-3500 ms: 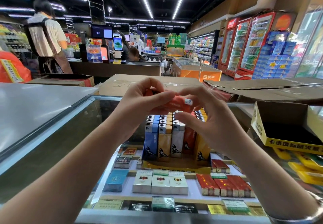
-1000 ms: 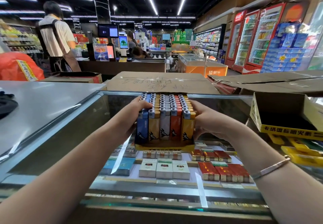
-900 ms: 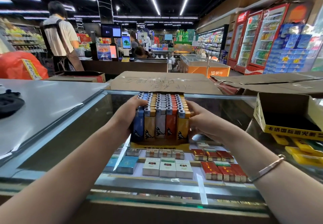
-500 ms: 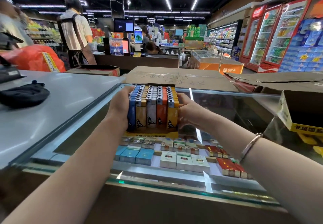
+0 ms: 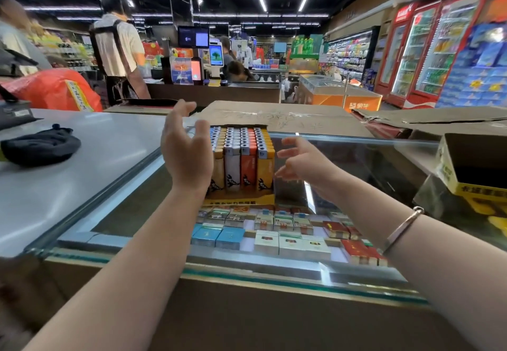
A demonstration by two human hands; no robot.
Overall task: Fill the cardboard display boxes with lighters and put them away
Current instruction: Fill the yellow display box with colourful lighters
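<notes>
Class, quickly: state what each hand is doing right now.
Left hand: open, holding nothing, beside the lighter box.
Right hand: open, holding nothing.

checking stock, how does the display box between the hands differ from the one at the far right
The middle display box is packed with upright lighters; the right display box shows a dark, empty inside. The middle one stands square to the camera, the right one sits tilted. Both are yellow-fronted cardboard on the glass counter.

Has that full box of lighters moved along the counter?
Yes. The lighter box shifted left along the glass counter, away from the empty yellow box.
</notes>
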